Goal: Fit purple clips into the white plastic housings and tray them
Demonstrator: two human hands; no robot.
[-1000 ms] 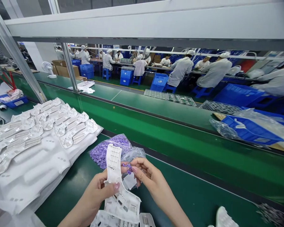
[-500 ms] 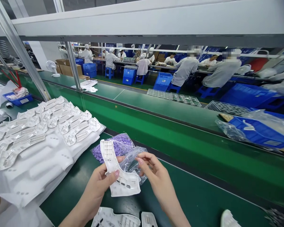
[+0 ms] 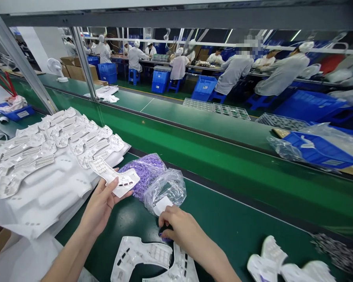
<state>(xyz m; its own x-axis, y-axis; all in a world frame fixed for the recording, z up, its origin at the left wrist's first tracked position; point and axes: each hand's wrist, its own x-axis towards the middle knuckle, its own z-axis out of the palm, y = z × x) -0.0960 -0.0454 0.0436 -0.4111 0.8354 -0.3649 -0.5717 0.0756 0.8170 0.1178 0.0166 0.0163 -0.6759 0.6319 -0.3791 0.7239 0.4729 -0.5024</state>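
Observation:
My left hand [image 3: 104, 196] grips a curved white plastic shell [image 3: 126, 181], its ribbed inside and dark slots facing up. Beside it lies a clear plastic bag [image 3: 176, 184] full of small purple pieces [image 3: 148, 168], with its mouth bunched toward me. A white paper label [image 3: 162, 205] shows at the bag's mouth. Just in front of it is my right hand [image 3: 176, 225], fingers curled, with a small purple piece [image 3: 164, 237] showing at the thumb tip. Below that hand, two more white shells [image 3: 144, 252] lie on the green bench, the second partly hidden by my forearm.
Rows of white shells [image 3: 61, 133] lie on a white foam tray [image 3: 59, 192] at left. More white parts [image 3: 270, 260] and a dark pile of small pieces [image 3: 338, 250] are at lower right. A green barrier [image 3: 211, 164] runs behind; co-workers sit beyond it.
My left hand has moved left with the shell, tilting it flatter. My right hand has left the bag's mouth and come down toward me, a purple piece now at its fingers. The view has tilted down.

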